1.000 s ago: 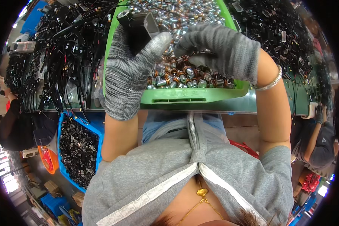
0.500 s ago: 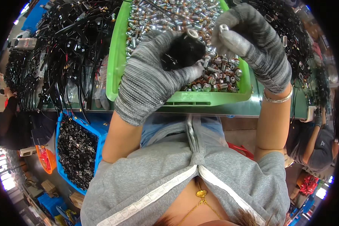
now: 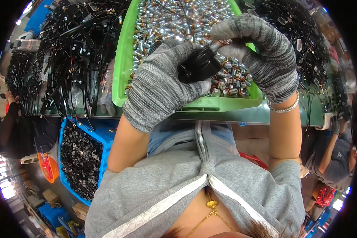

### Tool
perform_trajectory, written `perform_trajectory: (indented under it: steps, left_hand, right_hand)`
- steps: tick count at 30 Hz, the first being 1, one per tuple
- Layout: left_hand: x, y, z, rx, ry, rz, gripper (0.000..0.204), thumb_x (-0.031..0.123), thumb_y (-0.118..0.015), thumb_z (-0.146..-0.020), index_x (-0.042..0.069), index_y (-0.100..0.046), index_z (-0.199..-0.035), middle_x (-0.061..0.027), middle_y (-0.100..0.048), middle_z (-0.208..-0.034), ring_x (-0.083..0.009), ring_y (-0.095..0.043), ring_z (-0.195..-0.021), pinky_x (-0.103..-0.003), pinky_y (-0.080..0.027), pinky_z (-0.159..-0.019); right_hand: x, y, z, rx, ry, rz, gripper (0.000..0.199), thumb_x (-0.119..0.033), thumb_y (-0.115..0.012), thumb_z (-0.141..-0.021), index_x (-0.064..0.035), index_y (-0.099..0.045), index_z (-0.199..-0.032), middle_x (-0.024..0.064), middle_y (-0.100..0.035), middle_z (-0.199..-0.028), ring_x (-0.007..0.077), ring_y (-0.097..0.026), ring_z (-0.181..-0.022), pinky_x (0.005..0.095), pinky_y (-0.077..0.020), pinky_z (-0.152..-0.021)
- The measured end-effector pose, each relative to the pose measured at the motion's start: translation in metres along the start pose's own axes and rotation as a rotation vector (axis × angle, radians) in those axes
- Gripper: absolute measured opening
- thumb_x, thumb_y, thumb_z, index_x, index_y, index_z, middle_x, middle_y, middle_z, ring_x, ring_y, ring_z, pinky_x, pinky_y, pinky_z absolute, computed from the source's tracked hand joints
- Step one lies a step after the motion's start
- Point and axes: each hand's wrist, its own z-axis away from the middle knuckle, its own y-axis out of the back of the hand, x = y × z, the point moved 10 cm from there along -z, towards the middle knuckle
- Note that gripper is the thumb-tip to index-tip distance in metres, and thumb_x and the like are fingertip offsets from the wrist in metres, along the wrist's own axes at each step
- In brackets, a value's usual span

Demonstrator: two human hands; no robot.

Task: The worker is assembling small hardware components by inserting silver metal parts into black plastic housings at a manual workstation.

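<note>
While both gloved hands meet above one green tray (image 3: pixel 123 71) on the surface (image 3: pixel 242 117), one black part (image 3: pixel 197 66) sits between them: small, blocky, dark plastic, its detail hidden by the gloves. Left hand (image 3: pixel 162 85) is closed around the part from below, and right hand (image 3: pixel 261 55) curls over it, fingertips pinching its upper end. Tray holds silver coils (image 3: pixel 178 20) wound with copper, too many to count; black cables (image 3: pixel 67 51) lie heaped on both sides, and one blue bin (image 3: pixel 107 139) of black pieces stands below the surface.
</note>
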Motion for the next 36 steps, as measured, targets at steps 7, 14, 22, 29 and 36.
perform_trajectory:
  steps: [7, 14, 22, 29, 36]
  left_hand:
    - [0.013, 0.004, -0.001, 0.054, -0.091, -0.067, 0.049, 0.025, -0.083, -0.066, 0.005, -0.066, -0.108, -0.0117, -0.068, -0.091, -0.0229, -0.065, -0.086, -0.034, -0.054, -0.078]
    - [0.003, -0.001, -0.003, 0.024, -0.036, -0.066, 0.040, 0.025, -0.079, -0.067, 0.007, -0.068, -0.100, -0.0152, -0.063, -0.087, -0.0298, -0.063, -0.084, -0.039, -0.052, -0.075]
    - [0.009, 0.001, -0.001, 0.008, 0.001, -0.110, 0.059, 0.022, -0.086, -0.066, 0.001, -0.062, -0.116, -0.0117, -0.067, -0.101, -0.0167, -0.066, -0.092, -0.029, -0.053, -0.083]
    - [0.014, 0.004, 0.004, 0.133, -0.105, -0.144, 0.060, 0.024, -0.087, -0.061, 0.003, -0.064, -0.112, -0.0160, -0.062, -0.106, -0.0255, -0.063, -0.096, -0.033, -0.051, -0.085]
    - [0.019, -0.003, -0.004, 0.066, -0.045, 0.030, 0.044, 0.008, -0.083, -0.062, 0.000, -0.065, -0.101, -0.0117, -0.062, -0.095, -0.0231, -0.063, -0.081, -0.031, -0.051, -0.074]
  right_hand:
    - [0.005, -0.002, 0.004, 0.004, -0.067, 0.107, 0.028, -0.003, -0.076, -0.073, -0.0023, -0.068, -0.100, 0.0074, -0.070, -0.096, 0.0152, -0.066, -0.089, 0.0287, -0.0538, -0.080]
    - [0.022, -0.002, 0.009, -0.018, -0.357, 0.204, 0.019, -0.018, -0.076, -0.080, -0.0039, -0.071, -0.091, 0.0030, -0.070, -0.079, 0.0115, -0.065, -0.072, 0.0265, -0.0520, -0.067]
    - [0.022, 0.013, 0.014, 0.021, -0.174, -0.156, 0.042, -0.019, -0.071, -0.082, 0.0003, -0.059, -0.117, 0.0094, -0.068, -0.094, 0.0136, -0.061, -0.070, 0.0260, -0.0516, -0.065]
    - [0.010, -0.012, 0.005, -0.096, -0.050, 0.488, 0.025, -0.028, -0.066, -0.086, -0.0083, -0.065, -0.101, 0.0076, -0.069, -0.087, 0.0173, -0.066, -0.071, 0.0283, -0.0516, -0.060]
    - [-0.001, 0.009, 0.009, 0.048, 0.058, 0.027, 0.033, -0.020, -0.071, -0.082, -0.0068, -0.066, -0.111, 0.0101, -0.064, -0.082, 0.0243, -0.064, -0.075, 0.0335, -0.0512, -0.070]
